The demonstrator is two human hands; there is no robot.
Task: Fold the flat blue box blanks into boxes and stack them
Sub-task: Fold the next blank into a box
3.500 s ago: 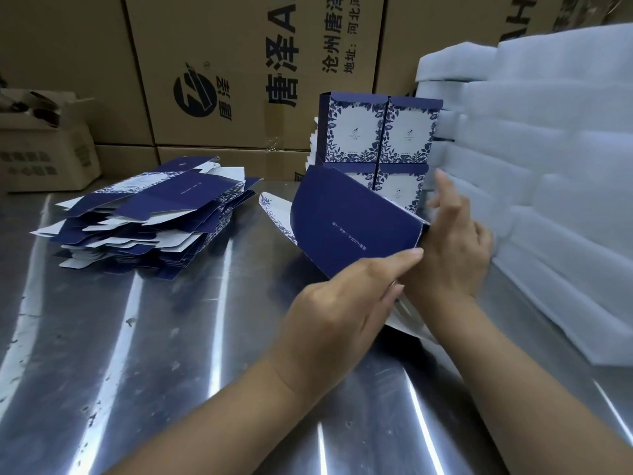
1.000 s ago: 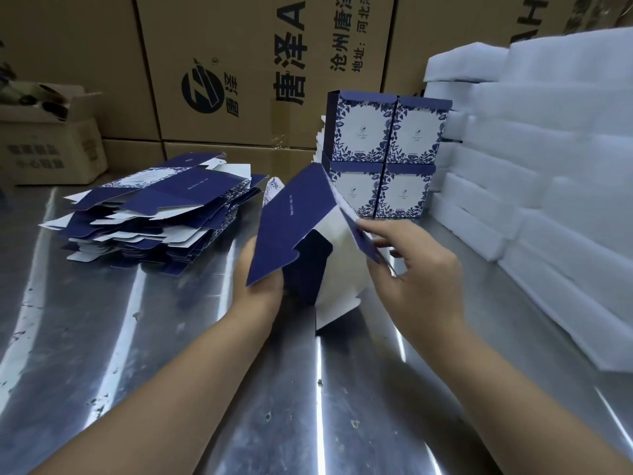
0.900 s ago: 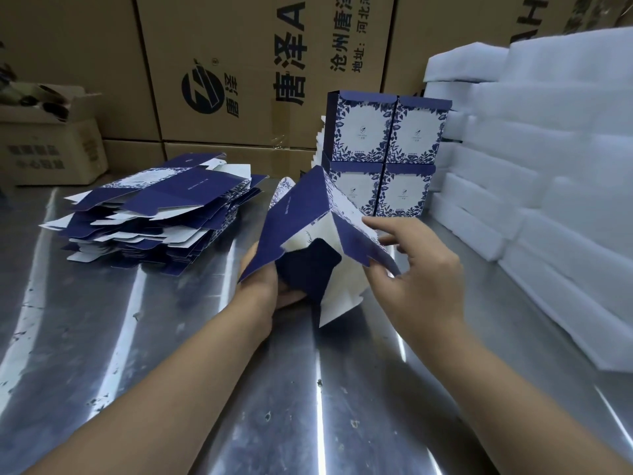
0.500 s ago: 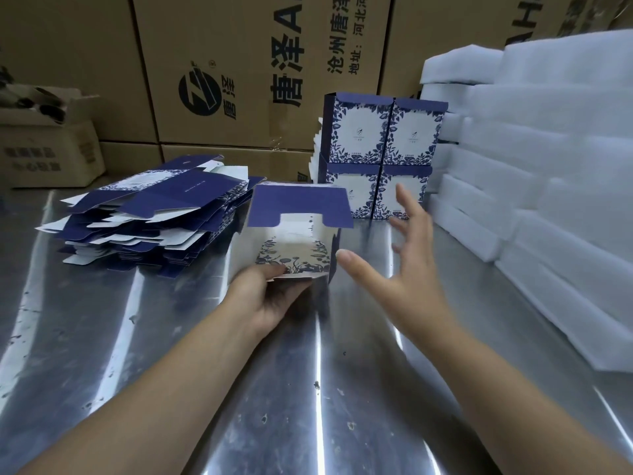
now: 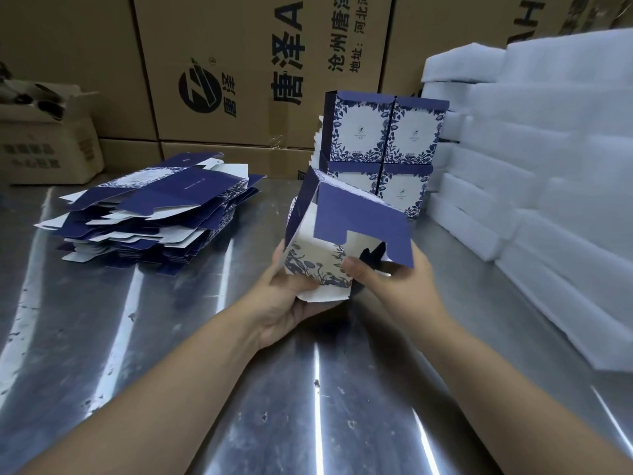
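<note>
Two hands hold one half-folded box [image 5: 346, 234] above the steel table [image 5: 171, 389], in front of the person and a little right of centre. The left hand [image 5: 291, 299] cups it from below and the near left side, with the thumb against the floral white panel and the fingers under a loose white flap. The right hand [image 5: 394, 282] grips the right side, its thumb pressed on the same floral panel and its fingers hidden behind the box. Both hands are closed around the box. A plain blue flap with a notch cut in its edge stands open over the top, tilted toward the camera, and a second blue panel rises at the left corner; the white inside shows between them.

Behind the box, near the back of the table, four finished boxes [image 5: 383, 152] stand in a block, two over two, with their floral faces toward the camera. To the left lies a loose pile of flat blanks [image 5: 154, 214], blue and white, well apart from the hands. White foam sheets [image 5: 548, 166] are stacked along the right side, just beside the finished boxes. Brown cartons [image 5: 257, 63] with printed characters fill the background, and a smaller open carton [image 5: 44, 138] sits at far left.
</note>
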